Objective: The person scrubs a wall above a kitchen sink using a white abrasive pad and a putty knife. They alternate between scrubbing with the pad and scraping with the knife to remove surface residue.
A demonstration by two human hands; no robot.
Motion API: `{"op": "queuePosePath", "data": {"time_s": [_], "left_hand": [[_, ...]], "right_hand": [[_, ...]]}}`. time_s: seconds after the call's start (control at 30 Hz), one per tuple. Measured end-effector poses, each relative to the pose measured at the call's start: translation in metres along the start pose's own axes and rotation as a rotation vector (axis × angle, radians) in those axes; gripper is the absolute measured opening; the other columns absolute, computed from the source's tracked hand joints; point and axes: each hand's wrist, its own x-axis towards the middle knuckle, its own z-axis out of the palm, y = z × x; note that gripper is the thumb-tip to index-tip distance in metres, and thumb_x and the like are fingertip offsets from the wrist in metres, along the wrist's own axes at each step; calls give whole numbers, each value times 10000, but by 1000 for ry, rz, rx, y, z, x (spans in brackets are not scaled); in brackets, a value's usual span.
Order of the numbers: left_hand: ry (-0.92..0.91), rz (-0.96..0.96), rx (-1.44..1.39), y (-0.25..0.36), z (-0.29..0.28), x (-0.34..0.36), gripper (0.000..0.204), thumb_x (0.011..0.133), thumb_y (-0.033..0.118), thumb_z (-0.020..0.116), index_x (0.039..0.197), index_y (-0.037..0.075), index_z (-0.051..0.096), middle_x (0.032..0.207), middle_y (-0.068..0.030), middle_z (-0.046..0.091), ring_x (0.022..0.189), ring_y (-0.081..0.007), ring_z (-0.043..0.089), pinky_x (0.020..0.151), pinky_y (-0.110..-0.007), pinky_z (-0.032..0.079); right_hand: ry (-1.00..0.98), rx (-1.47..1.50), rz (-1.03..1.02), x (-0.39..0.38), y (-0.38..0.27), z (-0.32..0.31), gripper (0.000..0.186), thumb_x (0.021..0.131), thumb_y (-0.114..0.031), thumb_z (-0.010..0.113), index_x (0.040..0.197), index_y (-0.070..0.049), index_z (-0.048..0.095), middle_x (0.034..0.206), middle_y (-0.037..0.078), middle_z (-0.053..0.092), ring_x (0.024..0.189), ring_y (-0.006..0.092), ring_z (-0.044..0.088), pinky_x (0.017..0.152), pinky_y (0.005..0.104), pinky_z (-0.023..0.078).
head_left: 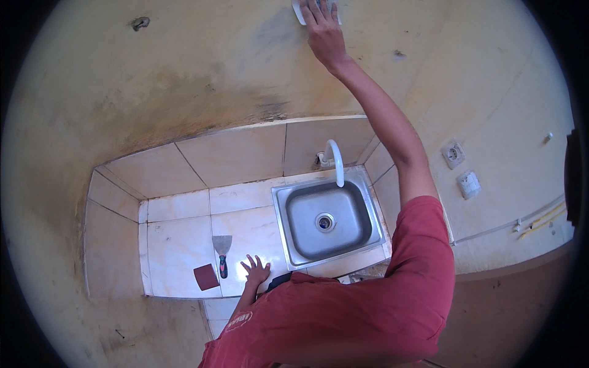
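Observation:
My right hand (325, 37) is stretched high up to the stained yellowish wall, its fingers over a flat white piece (299, 12) that it presses to the wall. Most of that piece lies under my fingers or past the upper edge of the view, so its kind does not show. My left hand (255, 270) rests on the tiled counter (245, 230) with fingers spread and holds nothing. Just left of it lies a scraper (222, 254) with a wide metal blade and a dark handle with red parts. Beside the scraper is a dark red square sheet (206, 277), like sandpaper.
A steel sink (288, 230) is set into the counter on the right, below a white curved faucet (335, 161). Tiles (233, 156) line the low back wall. Two wall sockets (453, 154) and yellow pipes (541, 222) are on the right wall.

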Motion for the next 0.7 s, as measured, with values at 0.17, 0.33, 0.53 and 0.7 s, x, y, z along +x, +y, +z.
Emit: {"op": "queuePosePath", "data": {"time_s": [0.17,0.33,0.53,0.7], "left_hand": [[-13,33,3,-5,10,8,924,1023,594,296,1590,-120,143,1685,-308,104,1533,-514,-184,1141,-754,-148],[-33,17,27,-4,2,8,928,1023,615,276,1598,-101,144,1687,-304,99,1534,-506,-191,1135,-761,-150],[-85,30,61,-9,0,5,916,1033,624,251,1605,-84,147,1685,-309,91,1542,-488,-189,1131,-771,-143],[-33,6,-91,5,-12,-10,937,1022,666,260,1620,-45,141,1687,-315,24,1532,-492,-216,1130,-786,-122]], "right_hand": [[40,-55,89,41,5,-13,600,886,16,477,1485,61,460,1634,253,324,1535,431,273,1227,620,244],[145,-53,73,35,-23,24,601,904,-34,501,1500,28,453,1603,270,362,1498,475,316,1199,631,285],[91,-9,-58,27,-77,40,590,909,-72,554,1497,-79,516,1642,184,360,1512,480,299,1143,685,341],[145,-9,73,100,-66,21,674,880,43,472,1549,27,389,1601,304,343,1494,503,295,1230,632,221]]}}
